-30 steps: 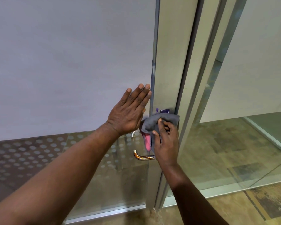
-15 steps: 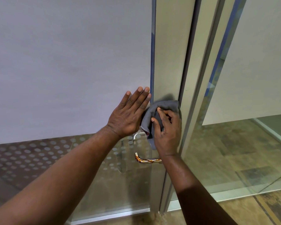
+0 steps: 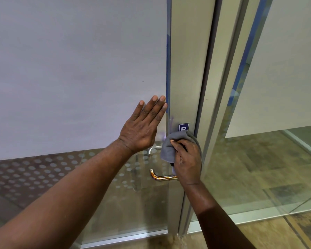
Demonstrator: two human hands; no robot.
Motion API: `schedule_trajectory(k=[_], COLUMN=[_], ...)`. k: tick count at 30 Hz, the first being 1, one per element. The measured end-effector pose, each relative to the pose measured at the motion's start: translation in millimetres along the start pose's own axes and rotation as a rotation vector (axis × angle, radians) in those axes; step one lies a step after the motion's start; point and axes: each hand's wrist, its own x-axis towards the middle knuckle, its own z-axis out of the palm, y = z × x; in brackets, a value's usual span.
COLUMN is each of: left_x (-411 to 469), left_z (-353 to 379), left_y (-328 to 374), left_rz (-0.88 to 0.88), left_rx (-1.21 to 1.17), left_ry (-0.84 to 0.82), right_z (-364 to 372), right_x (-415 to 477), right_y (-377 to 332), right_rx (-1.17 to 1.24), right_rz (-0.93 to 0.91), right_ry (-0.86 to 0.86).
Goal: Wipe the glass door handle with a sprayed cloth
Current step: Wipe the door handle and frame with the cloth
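While flat on glass [image 3: 61, 69], left hand [image 3: 142, 130] (fingers [image 3: 151, 112] straight)

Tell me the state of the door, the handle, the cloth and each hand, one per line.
glass door: looks closed against its frame.
door handle: level, inner end hidden behind the right hand.
grey cloth: bunched, held against the door's metal edge above the handle.
left hand: flat on the frosted glass, fingers straight.
right hand: grips the cloth.
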Motion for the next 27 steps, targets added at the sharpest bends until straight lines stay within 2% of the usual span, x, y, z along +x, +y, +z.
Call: schedule_trajectory(k=[3, 9, 14, 19, 22, 27], left_x=[0.1, 0.6, 1.0, 1.4, 1.1, 0.4], left_z=[-0.8, -1.0, -0.2, -0.9, -0.3, -0.5], left_y=[0.1, -0.3, -0.5, -0.8, -1.4, -0.7], left_rz=[-0.004, 0.004, 0.008, 0.016, 0.018, 0.015], left_rx=[-0.004, -0.004, 0.011, 0.012, -0.005, -0.011], left_ry=[-0.01, -0.006, -0.006, 0.0, 0.021, 0.023], right_z=[-1.4, -6.0, -14.1, -18.2, -14.6, -14.4], right_x=[-9.8, -6.5, 21.9, 52.4, 63.0, 63.8], right_y=[2.6, -0.2, -22.4, -36.2, -35.2, -34.4], right_rx=[-0.014, 0.013, 0.042, 0.101, 0.107, -0.021], right_rz=[0.038, 0.057, 0.008, -0.033, -0.093, -0.171], right_ry=[-0.079, -0.102, 0.113, 0.247, 0.28, 0.242])
